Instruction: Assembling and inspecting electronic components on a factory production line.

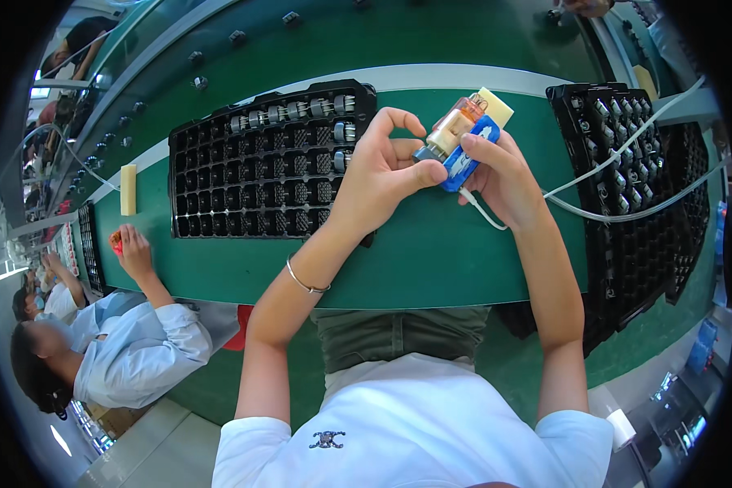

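My right hand (pixel 500 175) is wrapped round a blue handheld fixture (pixel 461 169) with a white cable (pixel 484 213) running from its lower end. A cream-coloured block (pixel 448 134) and a clear orange part (pixel 471 106) sit along the fixture's upper side. At its left end is a small dark grey part (pixel 424 154). My left hand (pixel 386 167) has its thumb and curled fingers at that grey part, gripping it; the fingers partly hide the contact. Both hands are raised over the green bench (pixel 431 260). Behind the fixture shows a pale yellow block (pixel 496 107).
Left of my hands lies a black compartment tray (pixel 244 175) with several metallic cylindrical parts (pixel 298 111). More black trays (pixel 618 203) are on the right, crossed by clear tubing (pixel 626 146). Small parts ride a green belt (pixel 431 37) beyond. A co-worker (pixel 134 350) holds something orange-red.
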Demonstrator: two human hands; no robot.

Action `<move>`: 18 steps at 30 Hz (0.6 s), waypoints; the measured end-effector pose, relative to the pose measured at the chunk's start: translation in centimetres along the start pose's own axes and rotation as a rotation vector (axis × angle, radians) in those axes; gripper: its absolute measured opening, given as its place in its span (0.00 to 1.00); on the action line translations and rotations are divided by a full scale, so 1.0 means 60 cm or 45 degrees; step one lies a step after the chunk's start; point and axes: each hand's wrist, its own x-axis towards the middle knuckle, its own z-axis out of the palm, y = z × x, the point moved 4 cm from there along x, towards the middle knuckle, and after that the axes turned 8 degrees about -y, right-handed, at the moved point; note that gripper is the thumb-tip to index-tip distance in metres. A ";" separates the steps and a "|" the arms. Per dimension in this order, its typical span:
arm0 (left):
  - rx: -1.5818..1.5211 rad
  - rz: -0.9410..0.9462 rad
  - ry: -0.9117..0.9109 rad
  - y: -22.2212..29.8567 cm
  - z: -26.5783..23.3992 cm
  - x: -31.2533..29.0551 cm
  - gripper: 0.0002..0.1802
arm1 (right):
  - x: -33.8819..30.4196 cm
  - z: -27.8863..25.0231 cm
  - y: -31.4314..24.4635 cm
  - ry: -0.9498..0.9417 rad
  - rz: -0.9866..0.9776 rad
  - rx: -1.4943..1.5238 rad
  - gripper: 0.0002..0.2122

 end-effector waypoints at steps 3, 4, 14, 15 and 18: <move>-0.002 -0.084 -0.048 0.016 0.013 -0.002 0.24 | -0.003 0.004 0.001 -0.095 0.032 0.069 0.22; 0.010 -0.074 -0.032 0.013 0.006 -0.004 0.24 | -0.004 0.004 0.000 -0.118 0.031 0.069 0.22; 1.808 0.198 0.532 0.085 -0.050 -0.067 0.20 | -0.042 -0.056 -0.106 0.742 -0.629 -1.316 0.22; 1.874 0.061 0.565 0.083 -0.066 -0.073 0.19 | -0.048 -0.061 -0.103 0.751 -0.562 -1.294 0.20; 2.103 0.010 0.650 0.067 -0.088 -0.091 0.18 | -0.045 -0.048 -0.088 0.579 -0.587 -1.418 0.21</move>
